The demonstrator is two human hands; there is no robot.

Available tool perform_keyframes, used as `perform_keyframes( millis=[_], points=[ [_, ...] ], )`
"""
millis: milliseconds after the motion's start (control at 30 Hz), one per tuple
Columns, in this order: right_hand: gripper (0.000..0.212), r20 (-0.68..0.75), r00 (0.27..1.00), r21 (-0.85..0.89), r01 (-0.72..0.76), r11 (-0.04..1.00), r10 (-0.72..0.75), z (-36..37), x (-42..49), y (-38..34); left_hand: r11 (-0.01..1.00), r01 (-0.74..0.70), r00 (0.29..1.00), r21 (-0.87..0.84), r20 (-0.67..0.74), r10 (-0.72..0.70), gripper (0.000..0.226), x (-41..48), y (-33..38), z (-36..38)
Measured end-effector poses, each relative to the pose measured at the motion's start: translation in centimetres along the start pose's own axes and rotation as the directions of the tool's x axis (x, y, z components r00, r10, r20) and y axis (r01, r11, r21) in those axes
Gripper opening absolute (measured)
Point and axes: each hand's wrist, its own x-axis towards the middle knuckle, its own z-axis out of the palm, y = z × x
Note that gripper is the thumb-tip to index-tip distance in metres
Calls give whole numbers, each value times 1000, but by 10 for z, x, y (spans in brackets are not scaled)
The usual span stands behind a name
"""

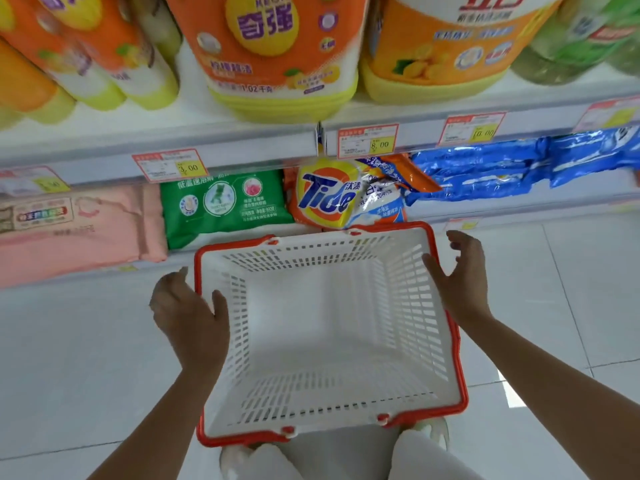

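Orange Tide bag [325, 199] lies beyond white basket [311, 323].

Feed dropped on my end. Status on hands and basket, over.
Left hand and right hand open, flanking the basket, contact unclear. Basket empty, before the low shelf. Nothing in the way.

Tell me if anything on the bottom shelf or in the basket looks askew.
The Tide bag lies crumpled and tilted, with an orange-and-white bag slumped across it, unlike the flat green pack beside it. The basket holds nothing and looks undamaged.
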Motion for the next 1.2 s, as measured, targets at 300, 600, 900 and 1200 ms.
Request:
perform_keyframes(
  millis=[300,600,900,1200],
  points=[
    [36,-230,699,305,713,632,-677,-34,37,-184,776,-598,755,-200,-464,463,60,78,135,-60],
    [94,-412,640,304,768,564,-648,-12,40,-268,529,-485,824,-696,-161,544,87,125,141,-87],
    [92,-417,676,259,730,633,-608,-37,33,-299,331,-383,830,-862,-164,534,84,136,144,-108],
    [84,-415,642,578,733,359,-645,-52,-4,-277,236,-543,735,-806,-321,598,73,101,127,-138]
  ],
)
